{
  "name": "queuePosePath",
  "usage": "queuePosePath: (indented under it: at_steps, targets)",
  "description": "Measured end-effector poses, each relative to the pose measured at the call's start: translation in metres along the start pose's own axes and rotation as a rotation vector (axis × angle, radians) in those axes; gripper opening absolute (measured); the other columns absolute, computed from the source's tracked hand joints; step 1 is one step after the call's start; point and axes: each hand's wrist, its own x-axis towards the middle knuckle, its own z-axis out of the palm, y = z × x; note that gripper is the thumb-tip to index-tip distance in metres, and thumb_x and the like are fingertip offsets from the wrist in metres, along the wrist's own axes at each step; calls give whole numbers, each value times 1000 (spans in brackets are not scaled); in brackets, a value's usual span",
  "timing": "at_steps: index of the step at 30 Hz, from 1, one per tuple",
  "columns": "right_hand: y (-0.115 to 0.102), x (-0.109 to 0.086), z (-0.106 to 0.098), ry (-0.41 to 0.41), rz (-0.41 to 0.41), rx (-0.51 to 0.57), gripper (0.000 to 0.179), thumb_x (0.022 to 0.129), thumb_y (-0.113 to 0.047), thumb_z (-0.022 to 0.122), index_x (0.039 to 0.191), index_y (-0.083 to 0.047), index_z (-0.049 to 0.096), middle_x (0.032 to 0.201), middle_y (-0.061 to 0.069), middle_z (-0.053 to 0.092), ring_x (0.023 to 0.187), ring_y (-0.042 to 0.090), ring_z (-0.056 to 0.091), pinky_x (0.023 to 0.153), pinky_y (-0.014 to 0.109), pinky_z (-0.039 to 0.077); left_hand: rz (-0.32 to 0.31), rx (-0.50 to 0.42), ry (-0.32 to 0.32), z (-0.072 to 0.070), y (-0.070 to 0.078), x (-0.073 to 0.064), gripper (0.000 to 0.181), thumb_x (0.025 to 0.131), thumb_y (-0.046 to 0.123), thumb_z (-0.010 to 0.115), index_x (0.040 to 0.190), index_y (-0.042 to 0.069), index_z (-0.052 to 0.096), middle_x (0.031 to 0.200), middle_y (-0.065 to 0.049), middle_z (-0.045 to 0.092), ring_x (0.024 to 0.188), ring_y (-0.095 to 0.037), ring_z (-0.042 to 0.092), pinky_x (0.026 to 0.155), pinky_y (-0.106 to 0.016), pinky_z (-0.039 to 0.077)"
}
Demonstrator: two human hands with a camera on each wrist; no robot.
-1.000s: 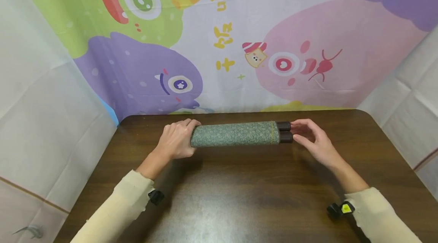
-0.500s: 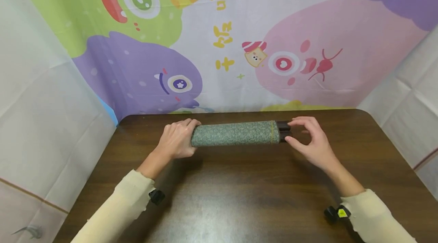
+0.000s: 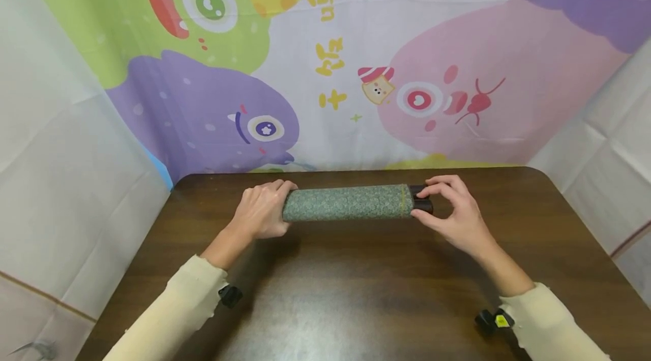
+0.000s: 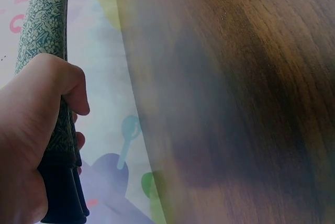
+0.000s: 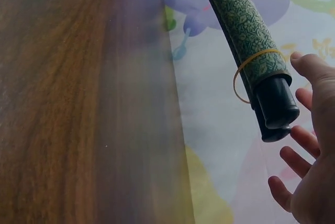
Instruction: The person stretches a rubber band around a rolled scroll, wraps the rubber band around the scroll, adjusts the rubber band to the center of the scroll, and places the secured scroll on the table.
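Observation:
A rolled scroll [image 3: 348,203] in green floral cloth lies sideways between my hands, raised over the table. Its two dark roller ends [image 3: 423,206] stick out side by side at the right. My left hand [image 3: 265,208] grips the scroll's left end, thumb across the cloth and fingers behind; dark rods [image 4: 63,192] show below that hand in the left wrist view. A thin yellow band [image 5: 256,55] circles the cloth near the right end, one loop standing away from it. My right hand [image 3: 455,211] is at the right end, thumb [image 5: 304,63] close by the band, fingers spread loosely.
A dark brown wooden table [image 3: 325,293] lies under both arms. Behind it hangs a cartoon-printed cloth [image 3: 351,140], with pale sheets at both sides. Small black devices [image 3: 487,321] sit at the wrists.
My right hand has moved left, from the tips of the roller ends to the edge of the cloth. The left hand keeps its grip and the scroll stays nearly in place.

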Motion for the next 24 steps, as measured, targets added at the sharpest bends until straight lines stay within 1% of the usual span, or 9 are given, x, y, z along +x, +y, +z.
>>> queuePosePath:
  at_steps: [2,4,7,11,13,15,19,22,24]
  targets:
    - [-3,0,0,-1,3,-13,37,76,6,95,108,-6,80,131,21,68,130,0,54,108,14,39,5,-1,-3,0,-1,0,68,66,30,96,127,14,71,112,-8,81,94,-32,81,67,-52,64]
    - [-6,0,0,-3,7,-23,37,76,4,95,109,-7,81,131,20,68,130,4,54,107,18,40,11,-6,-1,0,-1,0,68,67,30,96,127,13,71,113,-8,81,94,-32,81,67,-52,64]
    - [-10,1,0,-5,11,-43,37,77,1,95,110,-10,81,132,19,69,130,16,56,106,28,42,16,-7,6,0,-1,1,68,67,30,97,127,13,71,113,-9,81,93,-32,81,68,-52,64]
    - [-15,3,-1,-10,0,-86,40,76,-3,98,111,-10,80,129,18,68,129,34,57,106,44,43,13,-5,4,-2,-2,1,68,67,30,97,127,13,71,113,-9,81,94,-33,81,68,-52,64]
    - [-17,3,-1,-8,-15,-132,44,75,-10,99,114,-11,80,128,17,69,127,39,58,102,51,43,12,-5,2,-2,-2,1,68,67,30,97,127,13,72,113,-9,81,94,-33,81,67,-52,64]
    - [-19,3,-1,-6,-45,-189,47,75,-19,99,117,-11,80,126,17,69,123,41,59,96,54,44,13,-9,4,-2,-2,2,67,66,29,96,127,13,72,112,-8,81,94,-33,81,67,-51,64]
    - [-23,4,0,6,-129,-302,51,81,-44,95,117,-11,80,123,19,70,113,44,61,86,55,44,17,-17,10,-2,-2,2,68,65,28,95,127,13,72,111,-8,81,92,-33,80,66,-52,63]
    - [-25,4,2,18,-178,-356,57,89,-62,86,113,-11,80,121,19,71,108,44,62,84,56,45,19,-22,11,-1,-2,2,68,65,27,95,127,13,72,111,-8,81,91,-33,80,65,-51,63]
    - [-27,3,3,26,-192,-377,59,89,-66,83,111,-11,80,120,20,71,107,45,62,83,57,45,21,-26,11,-1,-2,2,68,65,27,95,127,13,72,111,-8,81,91,-32,80,65,-51,63]
